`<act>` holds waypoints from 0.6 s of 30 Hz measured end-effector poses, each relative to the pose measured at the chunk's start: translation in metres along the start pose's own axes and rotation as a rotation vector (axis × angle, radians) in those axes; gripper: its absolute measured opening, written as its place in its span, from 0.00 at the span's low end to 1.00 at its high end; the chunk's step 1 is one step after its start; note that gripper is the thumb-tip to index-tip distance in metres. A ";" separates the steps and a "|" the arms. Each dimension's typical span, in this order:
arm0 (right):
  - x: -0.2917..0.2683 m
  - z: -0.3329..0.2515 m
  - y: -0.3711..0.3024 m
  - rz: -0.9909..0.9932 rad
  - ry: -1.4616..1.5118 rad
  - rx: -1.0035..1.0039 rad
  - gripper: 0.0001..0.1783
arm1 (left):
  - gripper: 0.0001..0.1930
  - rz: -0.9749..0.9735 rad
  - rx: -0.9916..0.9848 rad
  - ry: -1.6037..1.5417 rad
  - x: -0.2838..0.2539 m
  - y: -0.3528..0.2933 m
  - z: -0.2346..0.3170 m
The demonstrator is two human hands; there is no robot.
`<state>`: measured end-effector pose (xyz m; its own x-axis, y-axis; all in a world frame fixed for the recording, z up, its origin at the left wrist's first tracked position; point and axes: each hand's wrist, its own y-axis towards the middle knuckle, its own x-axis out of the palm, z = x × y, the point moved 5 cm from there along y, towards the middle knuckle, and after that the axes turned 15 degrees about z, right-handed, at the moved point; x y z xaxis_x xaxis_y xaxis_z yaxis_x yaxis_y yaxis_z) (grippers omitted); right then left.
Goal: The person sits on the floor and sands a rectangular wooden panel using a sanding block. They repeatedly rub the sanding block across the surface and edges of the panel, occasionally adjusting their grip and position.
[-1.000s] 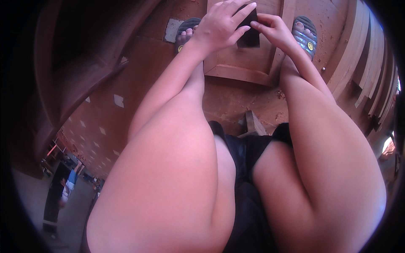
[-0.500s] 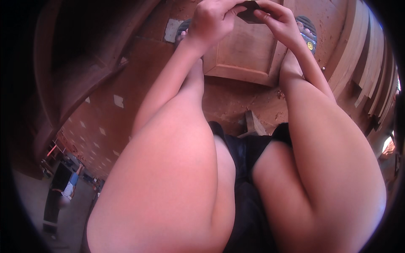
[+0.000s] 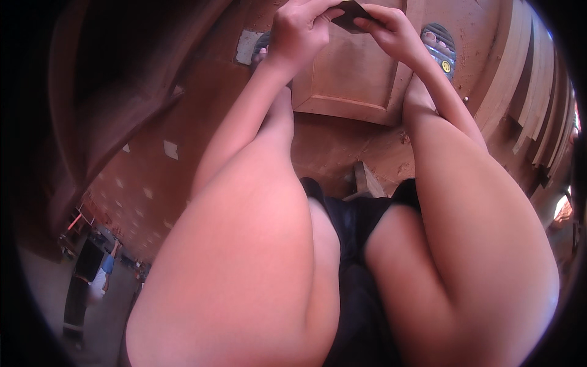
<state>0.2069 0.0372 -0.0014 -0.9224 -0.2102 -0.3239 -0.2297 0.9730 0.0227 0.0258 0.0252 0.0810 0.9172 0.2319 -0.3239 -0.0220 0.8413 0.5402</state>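
Observation:
My left hand point(image 3: 298, 35) and my right hand point(image 3: 394, 33) meet at the top of the view, above a framed wooden panel point(image 3: 348, 76). Between them they hold a small, thin, dark sheet of sandpaper point(image 3: 350, 19). Both hands pinch it, the left at its left edge and the right, thumb on top, at its right edge. The panel lies flat on the floor between my feet, with a raised frame around a recessed centre. Part of its upper area is hidden behind my hands.
Long curved-looking wooden boards point(image 3: 520, 92) are stacked at the right. My sandalled right foot point(image 3: 439, 52) stands beside the panel. A dark wooden piece point(image 3: 116, 92) fills the upper left. Reddish dust covers the floor point(image 3: 202, 122). Another person point(image 3: 101, 278) is far off at lower left.
Both hands have shifted slightly left with the sandpaper, which now shows more of its flat face. The distant person's posture has changed a little.

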 end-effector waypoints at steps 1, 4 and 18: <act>0.001 -0.001 -0.001 0.030 0.042 -0.018 0.14 | 0.12 -0.009 -0.008 -0.009 0.001 0.000 -0.001; 0.003 0.002 0.012 0.069 0.060 -0.025 0.13 | 0.11 0.035 -0.040 -0.003 0.008 0.005 -0.015; 0.004 -0.016 0.044 -0.154 -0.080 0.096 0.14 | 0.11 0.058 -0.200 0.126 0.006 0.008 -0.054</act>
<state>0.1879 0.0780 0.0134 -0.8502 -0.3532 -0.3904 -0.3326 0.9352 -0.1218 0.0101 0.0592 0.0413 0.8555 0.3315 -0.3978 -0.1632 0.9017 0.4005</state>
